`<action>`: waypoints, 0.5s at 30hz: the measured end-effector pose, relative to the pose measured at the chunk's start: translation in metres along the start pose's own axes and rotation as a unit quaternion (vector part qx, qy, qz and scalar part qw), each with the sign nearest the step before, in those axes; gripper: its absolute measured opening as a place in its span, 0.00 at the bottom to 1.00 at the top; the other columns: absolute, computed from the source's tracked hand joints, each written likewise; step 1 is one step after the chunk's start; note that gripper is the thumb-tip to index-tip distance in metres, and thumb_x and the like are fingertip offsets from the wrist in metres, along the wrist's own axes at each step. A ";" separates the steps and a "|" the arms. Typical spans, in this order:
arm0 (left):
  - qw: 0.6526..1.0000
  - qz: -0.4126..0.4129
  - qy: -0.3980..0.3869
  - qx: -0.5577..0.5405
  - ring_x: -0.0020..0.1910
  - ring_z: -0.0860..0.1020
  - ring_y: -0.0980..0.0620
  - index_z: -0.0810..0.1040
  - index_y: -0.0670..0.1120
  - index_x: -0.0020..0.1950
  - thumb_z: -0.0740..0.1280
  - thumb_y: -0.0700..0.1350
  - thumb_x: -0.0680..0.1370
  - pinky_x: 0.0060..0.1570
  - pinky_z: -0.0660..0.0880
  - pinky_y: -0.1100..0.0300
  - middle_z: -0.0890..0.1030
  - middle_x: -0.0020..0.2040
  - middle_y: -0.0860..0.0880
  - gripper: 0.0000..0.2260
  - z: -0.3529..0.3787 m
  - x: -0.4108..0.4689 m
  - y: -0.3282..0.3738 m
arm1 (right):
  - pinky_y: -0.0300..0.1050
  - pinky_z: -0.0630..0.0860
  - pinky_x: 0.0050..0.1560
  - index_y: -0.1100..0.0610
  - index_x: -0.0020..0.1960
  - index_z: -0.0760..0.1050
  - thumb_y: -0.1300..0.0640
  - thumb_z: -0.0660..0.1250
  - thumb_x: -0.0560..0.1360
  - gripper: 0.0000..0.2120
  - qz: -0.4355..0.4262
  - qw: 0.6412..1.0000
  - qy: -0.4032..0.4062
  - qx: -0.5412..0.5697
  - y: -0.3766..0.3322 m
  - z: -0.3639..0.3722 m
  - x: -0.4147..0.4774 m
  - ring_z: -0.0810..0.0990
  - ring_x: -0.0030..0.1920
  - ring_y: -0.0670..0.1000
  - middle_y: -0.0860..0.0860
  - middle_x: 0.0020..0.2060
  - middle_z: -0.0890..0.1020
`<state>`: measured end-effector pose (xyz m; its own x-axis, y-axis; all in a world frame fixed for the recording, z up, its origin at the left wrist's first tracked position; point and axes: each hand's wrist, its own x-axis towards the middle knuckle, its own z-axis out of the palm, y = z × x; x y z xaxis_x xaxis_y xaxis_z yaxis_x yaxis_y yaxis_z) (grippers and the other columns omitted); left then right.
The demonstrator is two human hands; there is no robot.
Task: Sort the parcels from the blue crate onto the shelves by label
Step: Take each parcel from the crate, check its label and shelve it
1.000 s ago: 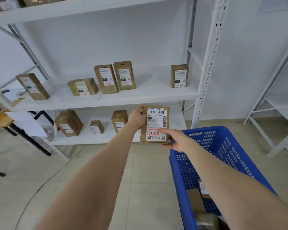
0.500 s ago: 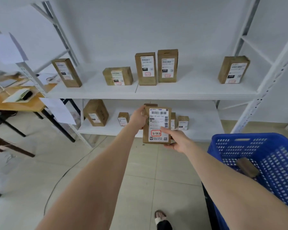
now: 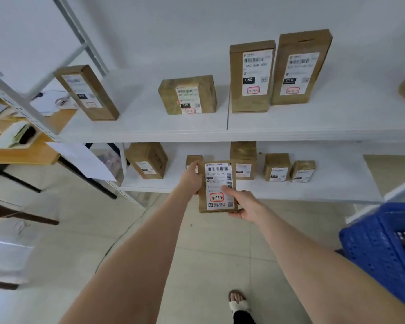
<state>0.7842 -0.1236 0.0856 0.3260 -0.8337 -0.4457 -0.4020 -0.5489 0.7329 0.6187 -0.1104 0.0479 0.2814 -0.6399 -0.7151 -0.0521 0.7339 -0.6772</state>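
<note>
If the red-boxed mark is misread: parcel (image 3: 218, 185) may be shelved wrongly; neighbouring boxes (image 3: 277, 168) at 2 o'clock may be toppled.
Axis: run 12 to 6 o'clock, label faced to the camera.
Place: held before the lower shelf (image 3: 313, 192).
Left grip (image 3: 192, 177): wrapped round upper left edge.
Right grip (image 3: 246, 205): clasped on lower right corner.

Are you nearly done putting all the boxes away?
Partly. Several brown cardboard parcels already stand on the white upper shelf and lower shelf. The left hand and right hand hold a brown labelled parcel marked 3-4. The blue plastic crate barely shows, so what's left is unclear.
</note>
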 end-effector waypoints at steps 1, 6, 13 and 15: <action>1.000 -0.008 -0.001 -0.006 0.55 0.78 0.41 0.62 0.54 0.74 0.54 0.38 0.81 0.50 0.79 0.41 0.78 0.60 0.43 0.23 -0.006 0.012 -0.006 | 0.54 0.76 0.60 0.58 0.55 0.75 0.47 0.73 0.72 0.18 0.004 1.000 0.004 -0.006 -0.003 0.010 0.012 0.81 0.51 0.54 0.54 0.48 0.83; 0.999 -0.039 0.007 -0.027 0.53 0.79 0.43 0.64 0.53 0.71 0.58 0.43 0.81 0.49 0.79 0.43 0.79 0.56 0.44 0.19 -0.034 0.062 -0.036 | 0.50 0.73 0.58 0.52 0.48 0.75 0.44 0.71 0.73 0.13 0.002 0.998 0.029 -0.049 -0.004 0.054 0.068 0.79 0.53 0.53 0.51 0.49 0.83; 0.997 -0.046 0.030 -0.062 0.47 0.77 0.47 0.67 0.50 0.66 0.60 0.55 0.80 0.50 0.78 0.49 0.78 0.52 0.46 0.17 -0.066 0.152 -0.093 | 0.48 0.79 0.54 0.56 0.61 0.72 0.52 0.74 0.71 0.21 -0.027 0.991 0.111 -0.074 0.014 0.124 0.163 0.82 0.52 0.53 0.52 0.54 0.82; 0.996 -0.042 0.030 -0.073 0.44 0.78 0.48 0.67 0.50 0.64 0.60 0.55 0.80 0.48 0.77 0.51 0.79 0.50 0.46 0.15 -0.075 0.182 -0.116 | 0.40 0.78 0.45 0.56 0.61 0.71 0.56 0.73 0.72 0.20 -0.040 0.986 0.143 -0.076 0.020 0.148 0.187 0.80 0.49 0.51 0.50 0.50 0.80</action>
<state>0.9542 -0.2074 -0.0416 0.4051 -0.7773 -0.4814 -0.2433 -0.5992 0.7628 0.8123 -0.1817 -0.0742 0.0104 -0.7478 -0.6638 -0.1898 0.6503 -0.7356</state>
